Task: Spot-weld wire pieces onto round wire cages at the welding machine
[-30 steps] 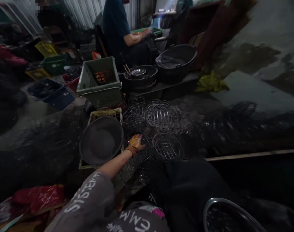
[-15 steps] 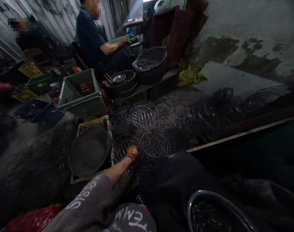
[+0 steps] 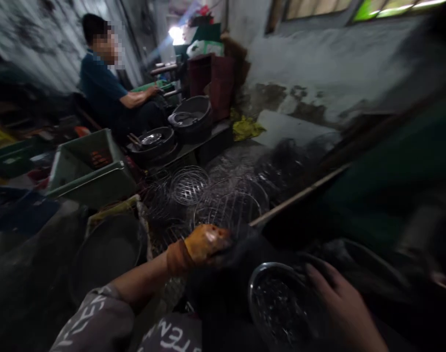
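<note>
We're curling our left hand (image 3: 209,243) beside a wire rack (image 3: 230,208). Our right hand (image 3: 331,283) is hovering beside a bowl (image 3: 251,292); blur is hiding both grips.

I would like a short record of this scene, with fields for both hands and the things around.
left hand: gloved in orange, beside round wire rack; grip unclear
right hand: near right side of metal bowl; contact unclear
bowl contents: small shiny pieces
farther ahead: brighter wire rack
far left: green crate
background: seated person

Left hand (image 3: 207,243) gloved, back upward; right hand (image 3: 327,283) bare, blurred.
</note>
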`<state>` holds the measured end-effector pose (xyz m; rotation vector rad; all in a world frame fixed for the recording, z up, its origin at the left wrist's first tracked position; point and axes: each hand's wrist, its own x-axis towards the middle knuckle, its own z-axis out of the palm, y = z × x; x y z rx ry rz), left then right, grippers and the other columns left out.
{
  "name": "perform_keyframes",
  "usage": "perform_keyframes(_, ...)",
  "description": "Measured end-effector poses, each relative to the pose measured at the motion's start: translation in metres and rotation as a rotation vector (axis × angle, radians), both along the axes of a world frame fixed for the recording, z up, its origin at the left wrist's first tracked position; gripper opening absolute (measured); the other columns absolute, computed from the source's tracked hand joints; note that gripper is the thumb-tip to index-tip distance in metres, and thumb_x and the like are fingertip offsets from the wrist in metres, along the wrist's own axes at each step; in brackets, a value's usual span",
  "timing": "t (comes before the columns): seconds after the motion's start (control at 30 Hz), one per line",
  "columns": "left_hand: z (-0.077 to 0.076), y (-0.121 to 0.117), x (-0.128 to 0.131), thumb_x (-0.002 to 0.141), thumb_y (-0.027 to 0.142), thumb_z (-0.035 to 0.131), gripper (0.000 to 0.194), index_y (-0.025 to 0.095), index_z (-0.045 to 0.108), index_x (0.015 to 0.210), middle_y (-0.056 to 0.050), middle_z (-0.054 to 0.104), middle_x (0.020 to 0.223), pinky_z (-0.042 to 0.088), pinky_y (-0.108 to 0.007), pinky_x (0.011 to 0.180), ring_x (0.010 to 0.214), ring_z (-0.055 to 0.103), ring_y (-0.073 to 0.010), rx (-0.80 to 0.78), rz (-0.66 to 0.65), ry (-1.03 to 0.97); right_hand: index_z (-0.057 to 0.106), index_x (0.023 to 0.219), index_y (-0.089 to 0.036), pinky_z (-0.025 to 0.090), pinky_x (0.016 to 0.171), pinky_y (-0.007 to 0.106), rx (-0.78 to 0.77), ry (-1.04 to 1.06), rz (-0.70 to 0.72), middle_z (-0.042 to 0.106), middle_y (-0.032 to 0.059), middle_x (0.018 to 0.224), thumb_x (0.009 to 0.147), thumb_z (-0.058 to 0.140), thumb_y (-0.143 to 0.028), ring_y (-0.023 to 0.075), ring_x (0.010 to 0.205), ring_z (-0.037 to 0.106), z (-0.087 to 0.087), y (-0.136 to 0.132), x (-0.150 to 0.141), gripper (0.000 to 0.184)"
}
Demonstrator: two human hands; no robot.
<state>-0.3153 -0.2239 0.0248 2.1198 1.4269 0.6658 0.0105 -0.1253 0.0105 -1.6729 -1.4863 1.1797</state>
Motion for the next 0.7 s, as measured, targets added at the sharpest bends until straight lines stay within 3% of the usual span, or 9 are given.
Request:
perform_keyframes(0.07,0.005,0.019,0.037,0.091,0.031,0.056,0.017,0.019,0.067,0.089,-0.011,0.074,0.094,0.052,-0.038,0.073,0.080,0.067,-0.0250,0.052,-0.214,0.263,0.076,0.094,-0.023,0.059,0.069,0.040,-0.048,0.144,-0.057,0.079,0.0106,0.092,0.058,0.076,-0.067,0.0319,0.082,0.073,0.009,-0.009,-0.004,0.057)
perform_keyframes(0.17,0.006,0.028,0.081,0.090,0.024,0.054,0.015,0.018,0.068,0.094,-0.011,0.075,0.097,0.054,-0.043,0.073,0.083,0.069,-0.0290,0.071,-0.360,0.468,0.076,0.086,-0.020,0.052,0.058,0.036,-0.114,0.188,-0.140,0.073,0.0064,0.069,0.056,0.080,-0.065,0.0253,0.063,0.066,0.014,-0.026,0.011,0.055)
perform_keyframes(0.23,0.005,0.026,0.094,0.090,0.028,0.059,0.016,0.020,0.071,0.097,-0.011,0.076,0.103,0.056,-0.049,0.083,0.095,0.070,-0.0325,0.079,-0.424,0.371,0.074,0.077,-0.020,0.049,0.055,0.034,-0.161,0.212,-0.193,0.068,0.0043,0.060,0.055,0.083,-0.063,0.0232,0.058,0.062,0.008,-0.041,0.029,0.049)
perform_keyframes(0.3,0.002,0.023,0.095,0.087,0.037,0.070,0.024,0.025,0.075,0.106,-0.011,0.075,0.117,0.052,-0.055,0.102,0.116,0.067,-0.0379,0.093,-0.436,0.113,0.072,0.073,-0.020,0.050,0.057,0.033,-0.174,0.281,-0.263,0.067,0.0038,0.060,0.055,0.084,-0.060,0.0227,0.060,0.063,0.000,-0.057,0.048,0.045)
perform_keyframes(0.37,-0.005,0.019,0.092,0.077,0.044,0.084,0.057,0.031,0.071,0.131,-0.011,0.066,0.141,0.039,-0.058,0.119,0.140,0.052,-0.0428,0.118,-0.281,-0.204,0.070,0.070,-0.020,0.052,0.059,0.033,-0.167,0.373,-0.345,0.068,0.0037,0.062,0.057,0.086,-0.059,0.0218,0.062,0.063,-0.007,-0.070,0.060,0.044)
perform_keyframes(0.43,-0.017,0.017,0.093,0.074,0.046,0.089,0.090,0.036,0.051,0.155,-0.009,0.052,0.158,0.030,-0.058,0.126,0.151,0.040,-0.0418,0.065,0.023,-0.524,0.069,0.069,-0.020,0.053,0.058,0.032,-0.178,0.462,-0.402,0.068,0.0032,0.062,0.056,0.088,-0.057,0.0202,0.059,0.062,-0.011,-0.076,0.067,0.044)
perform_keyframes(0.5,-0.030,0.016,0.100,0.082,0.050,0.083,0.094,0.039,0.037,0.163,-0.008,0.046,0.162,0.033,-0.058,0.125,0.151,0.042,-0.0380,-0.121,0.236,-0.847,0.070,0.072,-0.020,0.051,0.053,0.031,-0.191,0.531,-0.432,0.067,0.0019,0.060,0.054,0.090,-0.057,0.0188,0.054,0.060,-0.012,-0.078,0.069,0.046)
perform_keyframes(0.57,-0.041,0.016,0.112,0.084,0.050,0.080,0.093,0.038,0.033,0.164,-0.009,0.048,0.161,0.038,-0.056,0.123,0.148,0.047,-0.0353,-0.327,0.317,-1.075,0.068,0.072,-0.020,0.049,0.049,0.029,-0.174,0.556,-0.458,0.065,0.0006,0.057,0.054,0.091,-0.057,0.0177,0.050,0.058,-0.011,-0.076,0.071,0.047)
perform_keyframes(0.7,-0.045,0.017,0.126,0.081,0.042,0.085,0.092,0.040,0.039,0.160,-0.009,0.051,0.159,0.046,-0.052,0.118,0.144,0.053,-0.0343,-0.468,0.373,-1.194,0.066,0.079,-0.021,0.046,0.044,0.028,-0.151,0.582,-0.535,0.065,-0.0003,0.058,0.057,0.090,-0.055,0.0172,0.048,0.058,-0.014,-0.073,0.085,0.047)
